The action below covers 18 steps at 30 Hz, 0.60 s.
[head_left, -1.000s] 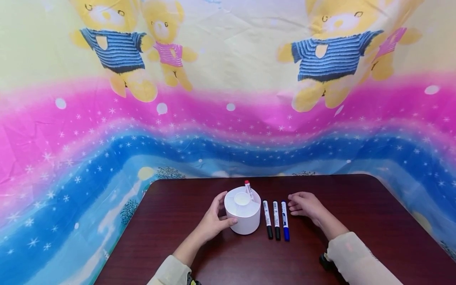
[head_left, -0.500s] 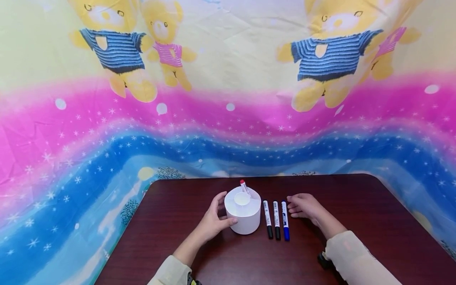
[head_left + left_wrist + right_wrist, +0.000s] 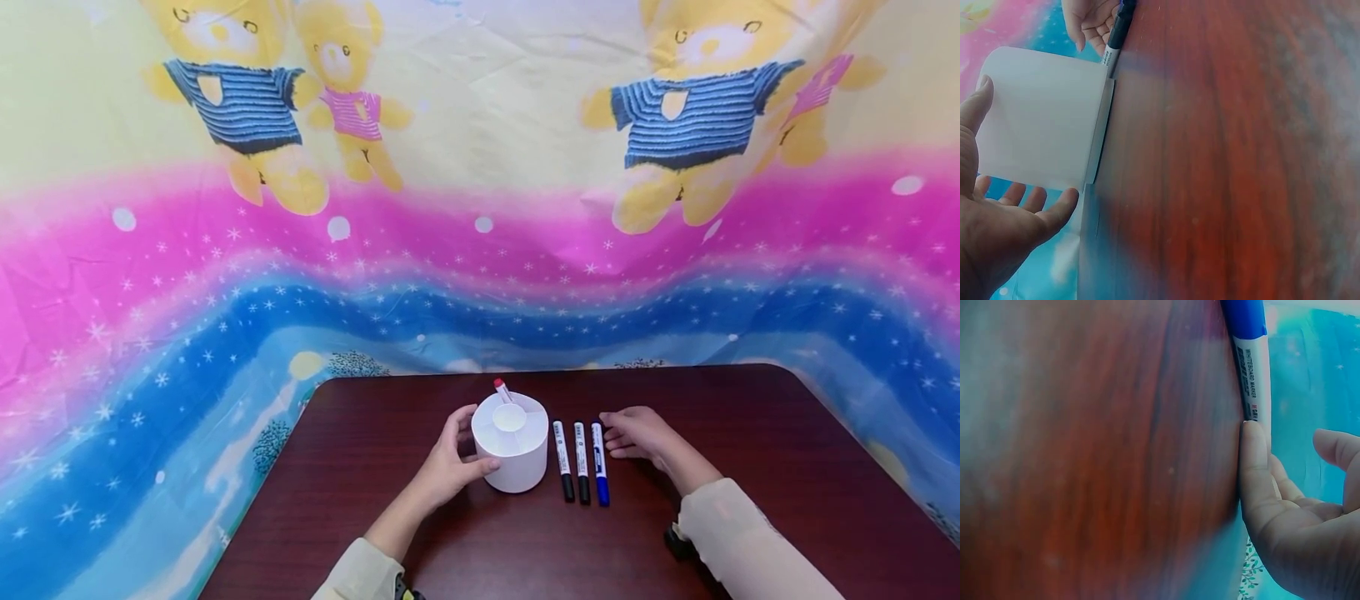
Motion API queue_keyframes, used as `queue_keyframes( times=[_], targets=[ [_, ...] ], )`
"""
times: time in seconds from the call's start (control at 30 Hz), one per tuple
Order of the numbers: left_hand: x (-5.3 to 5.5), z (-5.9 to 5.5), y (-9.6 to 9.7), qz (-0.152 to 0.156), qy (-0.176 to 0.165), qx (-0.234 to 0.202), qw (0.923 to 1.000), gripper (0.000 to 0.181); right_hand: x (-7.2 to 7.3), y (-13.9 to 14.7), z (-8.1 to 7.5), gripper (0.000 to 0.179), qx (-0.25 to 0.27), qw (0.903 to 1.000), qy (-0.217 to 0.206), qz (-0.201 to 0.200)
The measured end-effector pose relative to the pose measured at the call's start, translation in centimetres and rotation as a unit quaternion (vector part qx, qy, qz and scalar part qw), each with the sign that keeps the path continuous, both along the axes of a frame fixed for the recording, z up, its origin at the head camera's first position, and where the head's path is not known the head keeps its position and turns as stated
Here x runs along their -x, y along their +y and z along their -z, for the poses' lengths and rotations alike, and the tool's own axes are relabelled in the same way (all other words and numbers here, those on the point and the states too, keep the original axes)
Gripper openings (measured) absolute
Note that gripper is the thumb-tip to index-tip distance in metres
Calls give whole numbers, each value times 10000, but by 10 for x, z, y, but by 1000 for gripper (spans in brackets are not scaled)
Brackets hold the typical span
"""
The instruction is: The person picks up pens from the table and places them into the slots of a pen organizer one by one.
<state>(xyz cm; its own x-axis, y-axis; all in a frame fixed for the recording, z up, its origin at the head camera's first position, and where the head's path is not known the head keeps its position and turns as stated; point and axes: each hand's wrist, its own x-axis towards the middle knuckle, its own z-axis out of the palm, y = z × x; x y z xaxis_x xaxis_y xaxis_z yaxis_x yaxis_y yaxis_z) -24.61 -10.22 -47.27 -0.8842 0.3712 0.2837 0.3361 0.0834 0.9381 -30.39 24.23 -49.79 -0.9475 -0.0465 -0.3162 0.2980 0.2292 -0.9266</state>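
A round white pen holder (image 3: pixel 512 467), with a small cup in its middle and dividers round it, stands upright on the table. My left hand (image 3: pixel 453 462) holds it from the left, thumb on the front wall and fingers round the far side. A red-tipped marker (image 3: pixel 502 390) leans in the holder's back compartment. To the right lie two black-capped markers (image 3: pixel 563 462) and a blue-capped marker (image 3: pixel 598 458), side by side, caps toward me. My right hand (image 3: pixel 637 435) rests beside the blue-capped one, fingers relaxed, a fingertip right at its white barrel (image 3: pixel 1259 381).
The dark wooden table (image 3: pixel 337 467) has its far edge just behind the holder. A printed cloth (image 3: pixel 480 275) with bears hangs behind the table and along its sides. Light sleeves (image 3: pixel 738 525) cover both forearms.
The red-tipped marker has swung leftward round the back as the holder turned. My right hand has edged slightly left, closer to the blue-capped marker. The left hand has stayed put.
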Motion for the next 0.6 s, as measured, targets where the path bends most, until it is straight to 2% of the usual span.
queue_keyframes(
  times=[0.43,0.6],
  targets=[
    [-1,0,2,19,-59,-24,10000,84,6,-8,-4,56,-597,9982,-95,37],
    [-1,2,2,39,-104,-102,9999,83,10,-14,-3,46,-1028,9946,-46,95]
  ],
)
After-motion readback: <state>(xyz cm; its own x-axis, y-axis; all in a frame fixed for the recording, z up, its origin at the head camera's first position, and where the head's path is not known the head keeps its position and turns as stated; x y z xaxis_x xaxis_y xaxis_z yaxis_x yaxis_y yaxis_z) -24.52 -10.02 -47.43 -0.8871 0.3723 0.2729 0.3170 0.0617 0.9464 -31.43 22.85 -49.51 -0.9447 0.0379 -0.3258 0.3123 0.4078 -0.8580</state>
